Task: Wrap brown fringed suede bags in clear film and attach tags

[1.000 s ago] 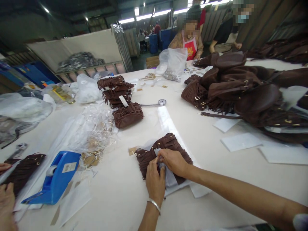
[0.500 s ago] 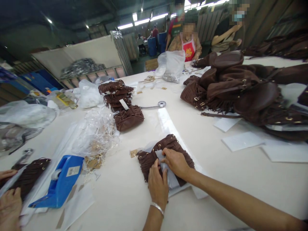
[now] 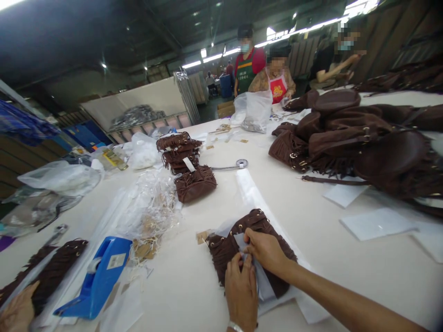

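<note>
A brown fringed bag (image 3: pixel 284 281) with gold eyelets lies on the table in front of me. Over its middle runs a folded greyish wrapping sheet (image 3: pixel 266 283), partly hidden by my hands. My right hand (image 3: pixel 268 251) comes in from the right, with thumb and fingers pinched on the sheet's upper part. Just below, my left hand (image 3: pixel 242 286), with a bracelet at the wrist, has bent fingers closed on the sheet. The two hands' fingertips nearly meet. A tan tag (image 3: pixel 201 237) on white string lies by the bag's left corner.
A blue tape dispenser (image 3: pixel 100 281) stands left, beside loose tags (image 3: pixel 145 249) and clear plastic. Another person's hand (image 3: pixel 17 309) touches a fringed bag (image 3: pixel 58 272) at far left. Stacked bags (image 3: pixel 195 183) sit ahead; a bag heap (image 3: pixel 367 133) fills the right. Co-workers stand across the table.
The view has shifted, so the table's contents appear lower and further right. My hands remain at the sheet on the bag; the right fingers look more tightly pinched. At far left, only one co-worker's hand shows now.
</note>
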`<state>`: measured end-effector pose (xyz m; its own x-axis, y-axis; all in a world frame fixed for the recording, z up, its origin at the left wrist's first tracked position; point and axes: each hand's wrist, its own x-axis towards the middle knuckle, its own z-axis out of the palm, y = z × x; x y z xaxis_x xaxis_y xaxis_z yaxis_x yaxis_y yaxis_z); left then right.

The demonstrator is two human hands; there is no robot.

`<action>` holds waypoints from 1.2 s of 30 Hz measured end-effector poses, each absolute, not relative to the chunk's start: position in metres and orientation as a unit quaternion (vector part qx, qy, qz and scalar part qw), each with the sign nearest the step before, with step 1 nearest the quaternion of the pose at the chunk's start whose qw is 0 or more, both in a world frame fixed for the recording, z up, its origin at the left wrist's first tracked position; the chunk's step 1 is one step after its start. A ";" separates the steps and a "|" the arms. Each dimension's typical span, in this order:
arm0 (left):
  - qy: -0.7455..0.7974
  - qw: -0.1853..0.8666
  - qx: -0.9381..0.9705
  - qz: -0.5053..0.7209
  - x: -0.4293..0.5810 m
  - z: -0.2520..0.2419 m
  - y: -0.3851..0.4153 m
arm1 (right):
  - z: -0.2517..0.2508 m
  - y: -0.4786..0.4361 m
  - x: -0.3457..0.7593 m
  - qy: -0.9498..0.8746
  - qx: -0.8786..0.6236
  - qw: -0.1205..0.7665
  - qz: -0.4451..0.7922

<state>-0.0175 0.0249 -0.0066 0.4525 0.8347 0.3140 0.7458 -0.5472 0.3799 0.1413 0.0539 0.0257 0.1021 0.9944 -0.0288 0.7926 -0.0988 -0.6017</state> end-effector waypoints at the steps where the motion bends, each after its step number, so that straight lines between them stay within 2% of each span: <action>1: 0.467 0.087 0.848 0.235 -0.017 -0.006 0.025 | 0.026 0.054 0.143 -0.638 -0.701 0.225 0.223; 4: 0.473 0.089 0.846 0.228 -0.014 -0.004 0.027 | 0.032 0.060 0.147 -0.667 -0.688 0.191 0.214; 6: 0.478 0.099 0.843 0.227 -0.013 -0.005 0.028 | 0.041 0.069 0.146 -0.701 -0.671 0.177 0.162; 9: 0.488 0.106 0.835 0.231 -0.012 -0.010 0.028 | 0.054 0.090 0.138 -0.777 -0.600 0.182 0.054; 12: 0.490 0.105 0.830 0.245 -0.012 -0.019 0.027 | 0.062 0.117 0.134 -0.842 -0.513 0.162 0.044; 15: 0.480 0.104 0.831 0.262 -0.013 -0.027 0.028 | 0.067 0.150 0.144 -0.826 -0.515 0.199 0.110; 18: 0.469 0.092 0.835 0.273 -0.014 -0.033 0.030 | 0.071 0.190 0.167 -0.695 -0.596 0.305 0.263; 20: 0.460 0.082 0.839 0.278 -0.014 -0.036 0.031 | 0.069 0.219 0.182 -0.615 -0.613 0.332 0.368; 28: 0.453 0.073 0.844 0.279 -0.016 -0.043 0.033 | 0.022 0.281 0.201 -0.460 -0.614 0.329 0.550; 36: 0.453 0.052 0.845 0.279 -0.017 -0.053 0.031 | 0.009 0.296 0.162 -0.430 -0.591 0.324 0.601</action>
